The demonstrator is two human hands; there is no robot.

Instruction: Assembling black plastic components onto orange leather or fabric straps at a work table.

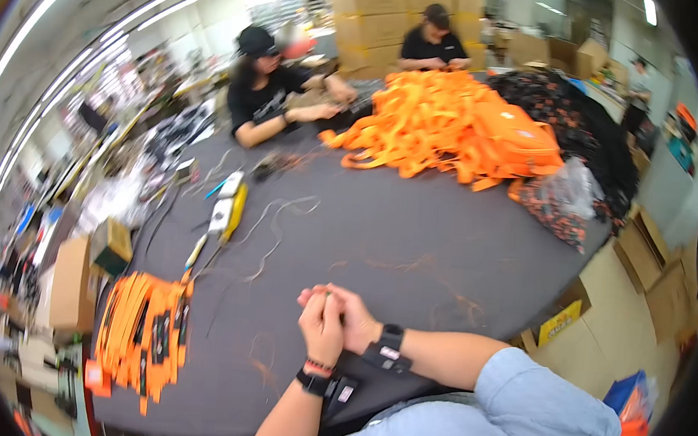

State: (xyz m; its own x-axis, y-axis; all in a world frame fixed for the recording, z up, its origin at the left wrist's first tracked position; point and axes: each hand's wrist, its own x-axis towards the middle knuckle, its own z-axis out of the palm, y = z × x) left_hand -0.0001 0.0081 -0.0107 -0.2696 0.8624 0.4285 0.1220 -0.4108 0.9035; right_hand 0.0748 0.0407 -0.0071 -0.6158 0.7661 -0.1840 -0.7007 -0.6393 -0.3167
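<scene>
My left hand [321,331] and my right hand [359,320] are pressed together above the near part of the dark grey table [364,236]. Both sets of fingers are closed. Whatever lies between them, if anything, is hidden. Dark bands with small boxes circle both wrists. To the left of my hands, a row of orange straps [129,328] with black sections lies at the table's edge. Loose orange threads [263,367] are scattered on the cloth near my left forearm.
A large heap of orange straps [431,118] covers the far side, beside black patterned material [574,121]. A power strip [227,208] with cables lies left of centre. Two co-workers [261,88] sit at the far edge. Cardboard boxes [649,254] stand on the right.
</scene>
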